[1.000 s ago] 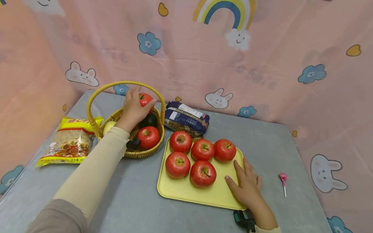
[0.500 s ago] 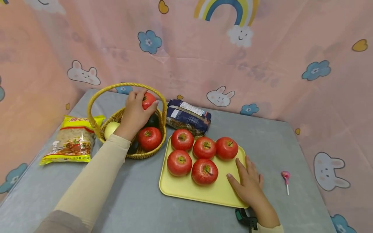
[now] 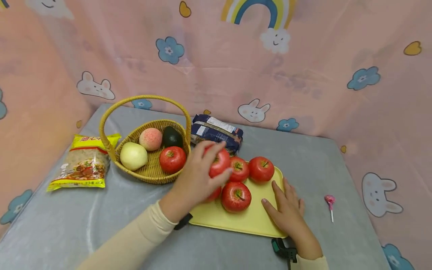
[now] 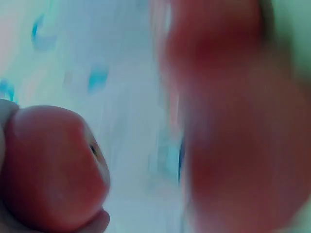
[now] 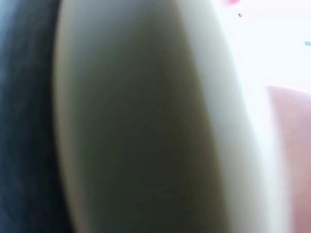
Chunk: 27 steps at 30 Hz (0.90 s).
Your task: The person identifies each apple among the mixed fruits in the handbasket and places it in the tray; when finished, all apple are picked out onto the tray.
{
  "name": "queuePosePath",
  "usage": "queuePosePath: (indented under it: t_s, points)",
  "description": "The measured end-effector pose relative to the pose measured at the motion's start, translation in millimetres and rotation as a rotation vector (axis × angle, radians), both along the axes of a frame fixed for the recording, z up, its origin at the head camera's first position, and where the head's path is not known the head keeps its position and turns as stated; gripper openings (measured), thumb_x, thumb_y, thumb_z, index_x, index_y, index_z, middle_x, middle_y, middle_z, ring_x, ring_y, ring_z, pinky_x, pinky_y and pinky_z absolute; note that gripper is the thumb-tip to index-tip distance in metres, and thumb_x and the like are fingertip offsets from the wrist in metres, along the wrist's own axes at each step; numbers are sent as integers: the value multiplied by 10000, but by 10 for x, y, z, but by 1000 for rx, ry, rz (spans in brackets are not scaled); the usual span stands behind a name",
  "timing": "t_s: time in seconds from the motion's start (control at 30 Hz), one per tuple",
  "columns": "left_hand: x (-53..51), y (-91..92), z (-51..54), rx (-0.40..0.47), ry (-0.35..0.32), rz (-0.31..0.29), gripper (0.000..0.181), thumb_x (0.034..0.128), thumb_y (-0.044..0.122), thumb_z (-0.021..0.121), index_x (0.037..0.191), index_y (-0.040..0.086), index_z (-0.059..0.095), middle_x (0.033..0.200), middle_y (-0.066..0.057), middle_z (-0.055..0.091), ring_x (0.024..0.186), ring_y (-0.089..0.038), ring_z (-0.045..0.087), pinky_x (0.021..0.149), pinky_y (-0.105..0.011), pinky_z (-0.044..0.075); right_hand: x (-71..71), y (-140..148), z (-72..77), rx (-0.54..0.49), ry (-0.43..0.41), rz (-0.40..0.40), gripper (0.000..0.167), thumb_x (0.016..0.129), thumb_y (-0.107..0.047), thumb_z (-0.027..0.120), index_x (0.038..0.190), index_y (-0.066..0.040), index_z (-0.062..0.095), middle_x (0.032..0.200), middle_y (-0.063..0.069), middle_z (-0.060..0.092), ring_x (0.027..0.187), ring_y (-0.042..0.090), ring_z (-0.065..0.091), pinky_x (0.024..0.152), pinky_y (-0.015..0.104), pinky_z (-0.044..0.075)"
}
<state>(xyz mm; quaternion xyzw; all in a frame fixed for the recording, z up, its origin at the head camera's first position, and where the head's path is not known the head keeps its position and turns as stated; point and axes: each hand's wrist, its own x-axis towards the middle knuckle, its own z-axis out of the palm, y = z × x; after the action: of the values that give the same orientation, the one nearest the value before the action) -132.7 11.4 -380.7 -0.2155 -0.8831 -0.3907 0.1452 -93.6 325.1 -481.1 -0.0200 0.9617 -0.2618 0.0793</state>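
My left hand [image 3: 194, 178] grips a red apple [image 3: 221, 163] over the left part of the yellow tray [image 3: 256, 215]. The gripped apple [image 4: 53, 167] shows sharply in the left wrist view, beside a large red blur. Several apples lie on the tray, among them a front one [image 3: 236, 197] and a back right one [image 3: 261, 169]. The left hand and its apple partly or wholly hide those on the left. My right hand [image 3: 288, 212] rests on the tray's right edge with fingers spread. The right wrist view shows mostly a blurred pale surface.
Left of the tray, a wicker basket [image 3: 153, 177] holds a pale green fruit [image 3: 133, 156], a peach [image 3: 150, 139], an avocado [image 3: 172, 137] and an apple [image 3: 172, 159]. A yellow food bag [image 3: 82, 161], a dark blue package [image 3: 217, 131] and a lollipop [image 3: 329, 204] lie around.
My left hand has lifted an apple out of the basket and carried it right, over the tray. The basket's peach now shows. My right hand has stayed on the tray edge.
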Motion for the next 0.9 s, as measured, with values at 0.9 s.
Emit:
queuePosePath:
  t_s: [0.9]
  points:
    - [232, 1378, -725, -1008, 269, -172, 609, 1109, 619, 305, 1660, 359, 322, 1708, -5, 337, 1564, -242, 314, 1224, -539, 292, -38, 18, 11, -50, 1, -14, 615, 1091, -189, 546, 1629, 18, 332, 1729, 283, 22, 1552, 550, -43, 1120, 787, -119]
